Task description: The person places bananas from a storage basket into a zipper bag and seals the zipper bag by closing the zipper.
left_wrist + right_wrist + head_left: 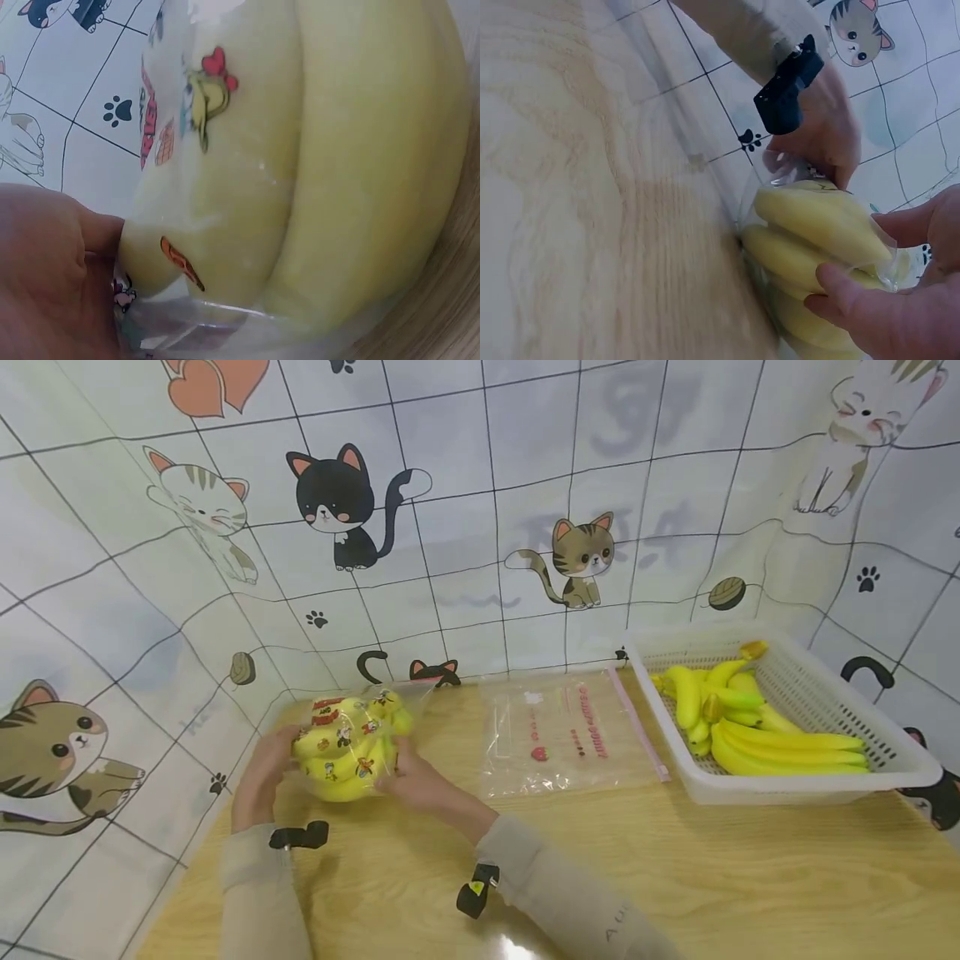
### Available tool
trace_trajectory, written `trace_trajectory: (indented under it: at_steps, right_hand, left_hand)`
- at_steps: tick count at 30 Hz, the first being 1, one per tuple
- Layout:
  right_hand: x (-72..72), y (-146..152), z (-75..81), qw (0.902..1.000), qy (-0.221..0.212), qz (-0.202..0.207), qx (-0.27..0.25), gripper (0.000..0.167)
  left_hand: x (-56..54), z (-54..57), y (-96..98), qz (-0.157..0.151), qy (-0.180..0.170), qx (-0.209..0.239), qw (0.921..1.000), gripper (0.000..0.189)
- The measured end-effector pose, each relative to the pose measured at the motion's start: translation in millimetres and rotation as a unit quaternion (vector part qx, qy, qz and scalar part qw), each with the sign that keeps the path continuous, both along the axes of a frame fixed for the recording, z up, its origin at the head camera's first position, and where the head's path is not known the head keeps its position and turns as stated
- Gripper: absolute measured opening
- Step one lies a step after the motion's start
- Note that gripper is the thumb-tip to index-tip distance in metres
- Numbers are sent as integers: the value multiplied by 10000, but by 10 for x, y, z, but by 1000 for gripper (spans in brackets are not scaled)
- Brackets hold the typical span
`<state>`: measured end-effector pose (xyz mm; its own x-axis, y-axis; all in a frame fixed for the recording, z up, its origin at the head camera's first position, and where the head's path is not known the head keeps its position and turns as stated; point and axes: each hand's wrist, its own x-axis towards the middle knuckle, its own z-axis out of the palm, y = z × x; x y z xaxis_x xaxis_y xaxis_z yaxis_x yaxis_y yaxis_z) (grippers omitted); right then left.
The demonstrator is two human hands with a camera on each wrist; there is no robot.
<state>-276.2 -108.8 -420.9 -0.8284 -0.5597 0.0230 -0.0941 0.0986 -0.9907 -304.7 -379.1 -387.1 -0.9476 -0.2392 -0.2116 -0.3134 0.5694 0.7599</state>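
A clear printed zip bag (343,752) with yellow bananas inside sits at the left of the table. My left hand (262,777) holds the bag's left side, its fingers partly hidden behind it. From the other side my right hand (423,785) grips the bag. In the right wrist view, the fingers and thumb of the right hand (907,307) lie around the end of the bagged bananas (817,221). Close up in the left wrist view, cartoon prints cover the plastic over the bananas (360,165), beside the left hand (45,270).
A second clear zip bag (558,735) with pink printing and a pink zip strip lies flat mid-table. At the right stands a white perforated basket (802,792) holding several loose bananas (780,747). A cat-printed sheet (465,552) surrounds the wooden table (675,877) at the back and sides.
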Motion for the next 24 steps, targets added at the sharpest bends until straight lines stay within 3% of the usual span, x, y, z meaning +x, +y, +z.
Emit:
trace_trajectory:
  at_steps: [3, 6, 10, 14, 18, 21, 24]
  right_hand:
    - [-25, -85, -32, 9999, -152, -35, -27, 81]
    - [-79, -164, -67, 9978, -490, -63, -438, 82]
    - [-138, -244, -90, 9941, -765, -118, -765, 87]
    - [-176, -285, -96, 9947, -778, -220, -638, 92]
    - [-203, -249, -106, 9946, -865, -141, -549, 94]
    - [-180, -178, -79, 9946, -957, -29, -413, 94]
    - [-144, -110, -24, 9965, -806, -69, -217, 90]
  left_hand:
    - [30, 35, -20, 41, 224, -455, 9987, 65]
    - [43, 37, -44, 215, 340, -708, 9967, 63]
    - [72, 28, -49, 730, 382, -647, 9945, 68]
    - [105, 49, -11, 1336, 535, -809, 9863, 71]
    - [150, 120, 38, 1652, 640, -1025, 9788, 69]
    - [211, 208, 81, 1940, 940, -1091, 9704, 63]
    - [245, 323, 164, 2155, 1471, -931, 9609, 56]
